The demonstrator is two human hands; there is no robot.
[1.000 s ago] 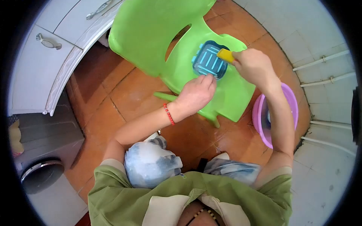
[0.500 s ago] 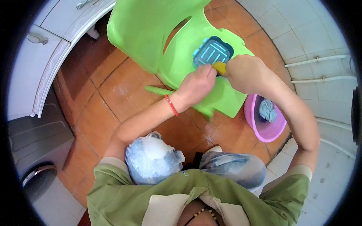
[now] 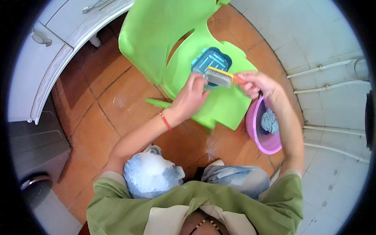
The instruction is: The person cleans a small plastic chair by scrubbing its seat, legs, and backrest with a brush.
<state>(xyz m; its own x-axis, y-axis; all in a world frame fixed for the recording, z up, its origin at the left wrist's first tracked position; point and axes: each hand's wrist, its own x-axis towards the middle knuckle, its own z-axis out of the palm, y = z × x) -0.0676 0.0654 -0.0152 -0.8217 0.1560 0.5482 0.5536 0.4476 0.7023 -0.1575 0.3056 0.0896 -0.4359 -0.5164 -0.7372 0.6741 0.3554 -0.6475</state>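
Note:
In my right hand (image 3: pixel 256 83) is the orange handle of a brush (image 3: pixel 219 76), its fingers wrapped around it. The brush head has a yellow back and dense grey bristles, and it is held over the chair seat. At the head's far left end is my left hand (image 3: pixel 192 94), with thumb and fingers apart; whether the fingertips touch the bristles is unclear. Beneath and behind the brush, a dark teal plastic box (image 3: pixel 223 58) with light blue slots rests on the seat. The brush head partly covers it.
The bright green plastic chair (image 3: pixel 152 35) stands on brown floor tiles. A pink basin (image 3: pixel 270 147) holding a light blue cloth (image 3: pixel 269 121) is right of it. White pipes (image 3: pixel 329 87) run along the tiled wall; white cabinets (image 3: pixel 23 78) line the left.
My hands have moved apart. The brush, mostly hidden by my hands before, now shows its bristles and orange handle. My left hand has shifted left and down, and the view has shifted slightly.

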